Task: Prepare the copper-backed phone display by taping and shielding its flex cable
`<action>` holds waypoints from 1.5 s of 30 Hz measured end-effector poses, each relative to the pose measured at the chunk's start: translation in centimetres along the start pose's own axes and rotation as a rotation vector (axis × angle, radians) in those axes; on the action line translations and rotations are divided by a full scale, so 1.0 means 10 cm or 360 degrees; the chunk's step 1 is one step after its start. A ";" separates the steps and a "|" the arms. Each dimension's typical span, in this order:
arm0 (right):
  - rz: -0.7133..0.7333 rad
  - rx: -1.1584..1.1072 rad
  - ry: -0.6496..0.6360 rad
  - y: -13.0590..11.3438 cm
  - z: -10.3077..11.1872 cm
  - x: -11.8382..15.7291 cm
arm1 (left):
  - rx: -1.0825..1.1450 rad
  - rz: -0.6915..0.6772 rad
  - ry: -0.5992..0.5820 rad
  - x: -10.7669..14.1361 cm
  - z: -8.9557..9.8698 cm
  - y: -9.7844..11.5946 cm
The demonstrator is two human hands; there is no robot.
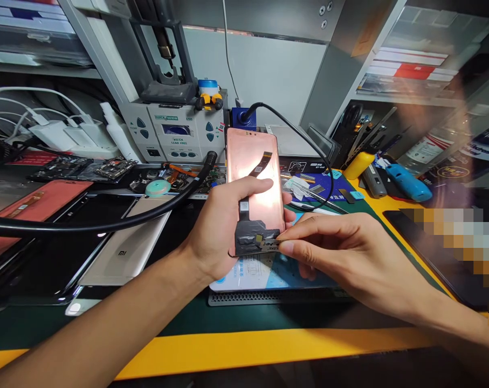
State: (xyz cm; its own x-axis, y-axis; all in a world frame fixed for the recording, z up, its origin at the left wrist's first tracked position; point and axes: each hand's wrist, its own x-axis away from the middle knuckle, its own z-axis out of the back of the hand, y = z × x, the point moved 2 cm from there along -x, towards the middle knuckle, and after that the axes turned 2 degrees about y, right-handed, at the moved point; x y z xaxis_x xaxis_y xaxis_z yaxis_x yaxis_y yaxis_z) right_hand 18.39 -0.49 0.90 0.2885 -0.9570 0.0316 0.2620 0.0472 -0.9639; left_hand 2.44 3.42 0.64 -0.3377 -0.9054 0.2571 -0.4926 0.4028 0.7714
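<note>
Phone flex cable point(261, 164): right hand point(349, 253) fingertips pinch its small connector point(269, 243) beside black tape point(250, 234); left hand point(224, 226) grips rose-gold phone point(242, 161), thumb across back.

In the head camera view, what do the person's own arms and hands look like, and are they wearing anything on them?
The left hand and right hand are bare, with no gloves. The forearms have no sleeves. No watch, ring or bracelet shows, and no cables or markings are on them. The fingers are slender, with short nails.
</note>
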 end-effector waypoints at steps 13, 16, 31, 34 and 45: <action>0.0003 -0.0004 -0.0006 0.00 0.00 -0.01 | 0.0033 0.0024 -0.0032 0.00 0.00 0.00; 0.0002 -0.0016 0.0005 0.00 -0.01 -0.01 | -0.0005 0.0035 -0.0037 0.00 -0.01 0.00; -0.0017 -0.0045 -0.0018 -0.01 0.01 0.00 | 0.0016 0.0017 -0.0044 -0.01 0.01 -0.01; -0.0015 -0.0056 -0.0001 0.00 0.00 -0.01 | -0.0010 0.0049 -0.0069 -0.01 0.01 0.00; 0.0002 -0.0042 -0.0021 -0.01 0.00 -0.01 | -0.0004 -0.0015 -0.0023 -0.01 0.02 -0.01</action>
State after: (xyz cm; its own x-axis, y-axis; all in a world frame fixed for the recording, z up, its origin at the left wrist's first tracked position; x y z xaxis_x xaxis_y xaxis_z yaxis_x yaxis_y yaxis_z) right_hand 18.31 -0.39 0.98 0.3008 -0.9531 0.0337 0.2372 0.0405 -0.9706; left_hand 2.37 3.47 0.49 -0.3449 -0.9071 0.2415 -0.4936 0.3941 0.7753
